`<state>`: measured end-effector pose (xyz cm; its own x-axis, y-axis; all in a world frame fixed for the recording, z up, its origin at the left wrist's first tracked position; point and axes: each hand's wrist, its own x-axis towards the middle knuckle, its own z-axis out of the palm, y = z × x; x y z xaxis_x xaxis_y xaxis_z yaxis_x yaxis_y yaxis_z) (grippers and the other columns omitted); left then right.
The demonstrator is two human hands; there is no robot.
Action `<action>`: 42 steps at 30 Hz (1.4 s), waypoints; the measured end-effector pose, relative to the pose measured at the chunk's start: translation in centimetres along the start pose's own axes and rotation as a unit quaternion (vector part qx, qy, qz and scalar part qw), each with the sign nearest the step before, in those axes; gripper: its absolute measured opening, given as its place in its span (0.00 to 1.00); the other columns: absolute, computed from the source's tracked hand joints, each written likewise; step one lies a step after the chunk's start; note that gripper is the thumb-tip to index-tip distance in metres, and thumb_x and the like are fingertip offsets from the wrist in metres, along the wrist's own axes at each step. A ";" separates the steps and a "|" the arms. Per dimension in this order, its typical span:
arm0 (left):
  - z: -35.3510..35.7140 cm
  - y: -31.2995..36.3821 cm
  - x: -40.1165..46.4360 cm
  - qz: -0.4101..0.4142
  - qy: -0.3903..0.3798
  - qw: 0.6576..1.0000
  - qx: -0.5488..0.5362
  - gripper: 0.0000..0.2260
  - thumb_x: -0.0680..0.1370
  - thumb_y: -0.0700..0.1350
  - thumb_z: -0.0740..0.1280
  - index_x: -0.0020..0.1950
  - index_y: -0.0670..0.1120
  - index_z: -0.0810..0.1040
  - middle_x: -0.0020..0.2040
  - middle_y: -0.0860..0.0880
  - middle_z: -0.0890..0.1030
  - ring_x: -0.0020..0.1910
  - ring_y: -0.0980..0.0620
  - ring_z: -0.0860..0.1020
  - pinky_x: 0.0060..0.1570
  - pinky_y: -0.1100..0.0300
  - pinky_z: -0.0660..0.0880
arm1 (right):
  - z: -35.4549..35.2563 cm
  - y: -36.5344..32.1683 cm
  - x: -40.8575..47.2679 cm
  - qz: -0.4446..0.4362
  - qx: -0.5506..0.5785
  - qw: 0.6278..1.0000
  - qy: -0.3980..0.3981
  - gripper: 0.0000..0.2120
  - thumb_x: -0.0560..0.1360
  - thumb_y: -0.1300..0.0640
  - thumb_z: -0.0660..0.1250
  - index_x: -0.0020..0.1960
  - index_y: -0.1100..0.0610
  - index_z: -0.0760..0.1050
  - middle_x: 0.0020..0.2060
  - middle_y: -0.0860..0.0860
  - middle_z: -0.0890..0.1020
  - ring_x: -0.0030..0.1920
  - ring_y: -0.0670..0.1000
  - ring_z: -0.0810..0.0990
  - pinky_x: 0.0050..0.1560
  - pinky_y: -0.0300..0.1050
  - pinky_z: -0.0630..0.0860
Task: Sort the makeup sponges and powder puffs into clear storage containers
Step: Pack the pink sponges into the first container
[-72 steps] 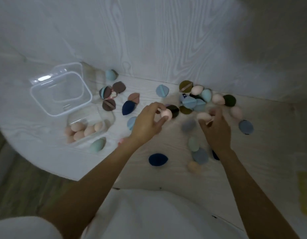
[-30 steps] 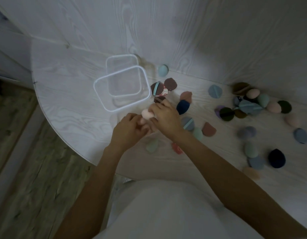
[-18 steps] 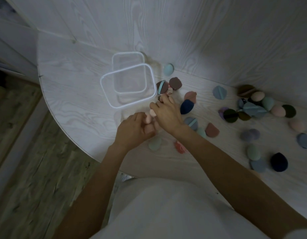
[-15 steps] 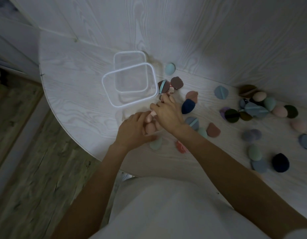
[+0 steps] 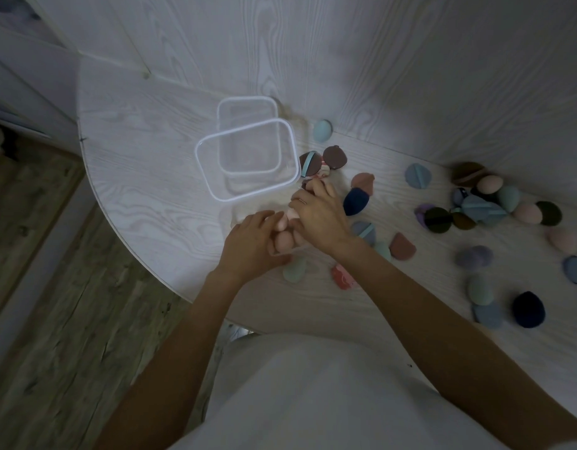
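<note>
Both hands are meeting over the small clear container [image 5: 282, 251] at the near edge of the round white table [image 5: 144, 164], whose faint rim is barely showing under them. The left hand [image 5: 251, 246] is curling round the container's near side, steadying it, while the right hand [image 5: 319, 217] is pinching a pale pink makeup sponge [image 5: 293, 215] at its fingertips and lowering it onto the peach sponges [image 5: 285, 240] already lying inside. These egg-shaped sponges are probably feather-light, soft and springy, so a gentle pinch across the fat middle should be holding them best; squeezing harder risks one popping free. An empty clear container [image 5: 248, 159], larger, is sitting just beyond the hands. Flat powder puffs [image 5: 417, 176] and more sponges are lying scattered to the right, well apart from the containers.
</note>
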<state>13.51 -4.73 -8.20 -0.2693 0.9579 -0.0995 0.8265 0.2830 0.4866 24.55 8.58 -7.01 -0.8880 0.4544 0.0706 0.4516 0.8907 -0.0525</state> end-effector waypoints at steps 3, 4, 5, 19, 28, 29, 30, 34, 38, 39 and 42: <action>-0.1 0.2 0.0 -0.002 0.001 1.000 -0.009 0.39 0.63 0.61 0.75 0.69 0.46 0.70 0.66 0.46 0.73 0.62 0.44 0.72 0.54 0.50 0.71 | 0.2 0.4 -0.5 0.000 0.019 1.000 0.020 0.10 0.67 0.55 0.67 0.46 0.56 0.82 0.42 0.50 0.83 0.48 0.55 0.75 0.48 0.46 0.60; -0.2 0.2 0.0 -0.004 0.000 1.000 -0.011 0.39 0.63 0.61 0.75 0.70 0.46 0.69 0.66 0.46 0.72 0.62 0.45 0.72 0.55 0.51 0.71 | 0.2 0.5 -0.5 -0.001 0.027 0.999 0.024 0.11 0.67 0.55 0.66 0.46 0.56 0.81 0.42 0.50 0.83 0.48 0.55 0.75 0.48 0.46 0.59; -0.3 0.3 0.0 -0.007 0.000 1.000 -0.011 0.40 0.63 0.61 0.75 0.70 0.46 0.69 0.67 0.46 0.72 0.63 0.46 0.71 0.55 0.52 0.71 | 0.3 0.5 -0.6 0.000 0.034 0.999 0.026 0.11 0.67 0.55 0.66 0.47 0.57 0.81 0.42 0.50 0.83 0.48 0.55 0.74 0.48 0.46 0.59; -2.2 4.7 0.0 0.053 0.207 0.976 -0.047 0.14 0.75 0.51 0.63 0.54 0.46 0.80 0.43 0.52 0.82 0.42 0.53 0.76 0.41 0.67 0.66 | -5.1 3.9 -7.4 0.055 0.156 0.981 0.104 0.12 0.75 0.56 0.60 0.50 0.58 0.80 0.41 0.53 0.83 0.39 0.54 0.79 0.40 0.47 0.74; 5.9 20.4 7.5 0.246 -0.003 0.960 -0.131 0.16 0.75 0.52 0.61 0.54 0.44 0.81 0.45 0.48 0.83 0.41 0.51 0.80 0.40 0.57 0.77 | -6.7 15.2 -26.0 0.348 0.122 0.926 0.074 0.07 0.75 0.62 0.67 0.51 0.58 0.80 0.43 0.55 0.84 0.41 0.56 0.80 0.41 0.45 0.74; 6.9 21.5 8.6 0.235 -0.031 0.963 -0.126 0.17 0.75 0.52 0.61 0.56 0.44 0.80 0.47 0.47 0.82 0.44 0.49 0.79 0.43 0.57 0.76 | -6.9 16.4 -27.1 0.374 0.122 0.917 0.067 0.08 0.75 0.62 0.66 0.53 0.58 0.80 0.46 0.55 0.83 0.44 0.57 0.79 0.43 0.45 0.73; 7.9 23.3 10.0 0.225 -0.054 0.965 -0.120 0.16 0.75 0.52 0.62 0.58 0.45 0.79 0.50 0.46 0.81 0.46 0.48 0.79 0.45 0.58 0.75 | -7.0 18.1 -28.5 0.398 0.121 0.907 0.060 0.09 0.75 0.61 0.65 0.54 0.58 0.79 0.49 0.55 0.82 0.47 0.57 0.78 0.45 0.46 0.72; 10.9 28.5 14.4 0.192 -0.076 0.973 -0.101 0.13 0.77 0.46 0.66 0.61 0.44 0.76 0.55 0.44 0.79 0.51 0.47 0.77 0.48 0.59 0.70 | -6.5 24.6 -31.6 0.436 0.138 0.885 0.090 0.11 0.75 0.63 0.66 0.57 0.60 0.77 0.53 0.60 0.80 0.51 0.62 0.77 0.49 0.52 0.75; 13.0 31.3 17.5 0.186 -0.052 0.977 -0.089 0.15 0.77 0.44 0.66 0.62 0.42 0.75 0.59 0.42 0.77 0.56 0.46 0.75 0.49 0.63 0.66 | -5.1 30.3 -31.9 0.471 0.134 0.870 0.053 0.18 0.75 0.62 0.64 0.65 0.58 0.72 0.64 0.61 0.71 0.58 0.63 0.72 0.59 0.53 0.68; 13.5 31.7 18.2 0.183 -0.045 0.979 -0.076 0.15 0.77 0.43 0.66 0.63 0.41 0.75 0.60 0.41 0.76 0.57 0.45 0.74 0.50 0.61 0.67 | -4.8 31.4 -31.7 0.472 0.136 0.870 0.038 0.20 0.76 0.62 0.63 0.67 0.56 0.70 0.68 0.61 0.67 0.61 0.63 0.69 0.62 0.53 0.67; 15.1 32.4 20.9 0.176 -0.020 0.983 -0.039 0.16 0.75 0.40 0.66 0.63 0.39 0.74 0.60 0.39 0.75 0.58 0.41 0.73 0.54 0.53 0.71 | -3.8 33.9 -31.0 0.474 0.157 0.866 -0.022 0.23 0.78 0.59 0.61 0.72 0.50 0.64 0.74 0.61 0.55 0.67 0.63 0.62 0.67 0.54 0.63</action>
<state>42.11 25.14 -7.63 0.0474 0.9974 0.0542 0.8237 -0.0697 0.5627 67.77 24.76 -7.22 -0.1363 0.9721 -0.1911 0.9399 0.0659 -0.3350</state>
